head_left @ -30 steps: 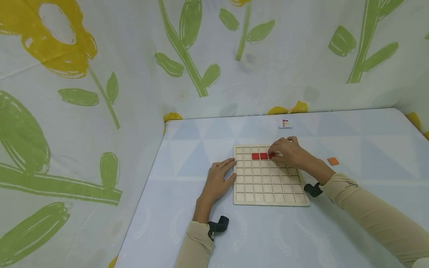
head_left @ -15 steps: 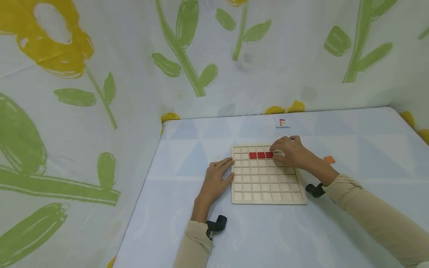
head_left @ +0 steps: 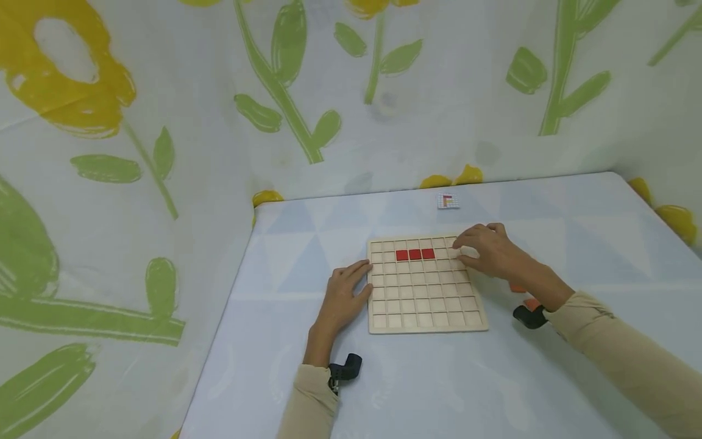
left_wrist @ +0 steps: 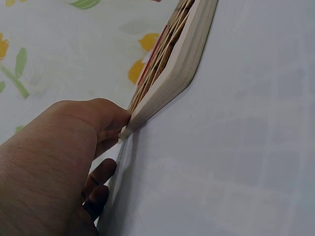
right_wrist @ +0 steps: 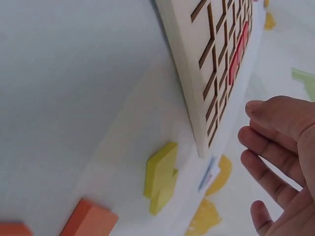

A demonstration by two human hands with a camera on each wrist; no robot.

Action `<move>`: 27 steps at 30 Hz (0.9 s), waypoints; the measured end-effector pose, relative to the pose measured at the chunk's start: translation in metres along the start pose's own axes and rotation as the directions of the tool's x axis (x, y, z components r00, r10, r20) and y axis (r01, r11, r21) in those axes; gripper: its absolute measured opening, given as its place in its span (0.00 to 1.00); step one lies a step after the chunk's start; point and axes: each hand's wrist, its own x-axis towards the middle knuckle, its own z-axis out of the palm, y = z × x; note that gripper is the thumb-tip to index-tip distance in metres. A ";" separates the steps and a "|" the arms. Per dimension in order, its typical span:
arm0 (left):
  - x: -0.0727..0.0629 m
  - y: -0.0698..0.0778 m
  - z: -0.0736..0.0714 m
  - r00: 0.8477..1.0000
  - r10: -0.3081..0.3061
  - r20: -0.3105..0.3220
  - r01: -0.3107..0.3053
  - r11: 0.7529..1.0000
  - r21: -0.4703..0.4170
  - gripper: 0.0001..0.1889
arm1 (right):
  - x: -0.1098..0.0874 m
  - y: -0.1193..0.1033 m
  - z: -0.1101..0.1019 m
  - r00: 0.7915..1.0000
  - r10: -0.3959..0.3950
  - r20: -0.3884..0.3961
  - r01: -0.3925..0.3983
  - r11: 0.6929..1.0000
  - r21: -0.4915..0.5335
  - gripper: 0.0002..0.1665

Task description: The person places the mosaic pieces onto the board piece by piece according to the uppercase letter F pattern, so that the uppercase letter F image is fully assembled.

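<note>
A wooden grid board [head_left: 428,327] lies on the table, with three red squares [head_left: 414,254] in a row near its far side. At its left edge, my left hand [head_left: 341,296] touches the rim with thumb and fingertips, also visible at the board's edge [left_wrist: 170,81] in the left wrist view. My right hand [head_left: 485,249] hovers by the board's far right corner, fingers loosely bent and spread. In the right wrist view the right hand [right_wrist: 283,147] holds nothing, and the red squares [right_wrist: 238,55] lie beyond its fingertips.
Orange pieces [head_left: 532,303] lie under the right forearm, partly hidden. In the right wrist view a stepped yellow piece [right_wrist: 160,178] sits beside the board, near an orange piece [right_wrist: 89,219]. A small pattern card [head_left: 448,201] lies at the table's back. A floral cloth [head_left: 384,140] hangs behind.
My right hand has let go of the red squares and moved right, to the board's far right corner. The left hand stays at the left edge. The head view has turned slightly right.
</note>
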 end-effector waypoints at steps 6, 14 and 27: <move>-0.002 0.003 -0.002 1.000 -0.002 -0.002 0.002 1.000 -0.019 0.25 | -0.017 0.004 -0.006 1.000 0.025 -0.004 -0.025 1.000 -0.017 0.13; -0.001 0.004 -0.001 1.000 0.002 -0.007 -0.002 1.000 -0.003 0.25 | -0.048 0.023 -0.008 0.998 0.036 -0.045 -0.037 0.999 -0.039 0.13; 0.000 0.002 0.000 0.999 -0.027 0.017 0.028 1.000 -0.015 0.25 | -0.083 0.034 -0.010 0.994 0.109 -0.006 -0.109 0.994 -0.026 0.15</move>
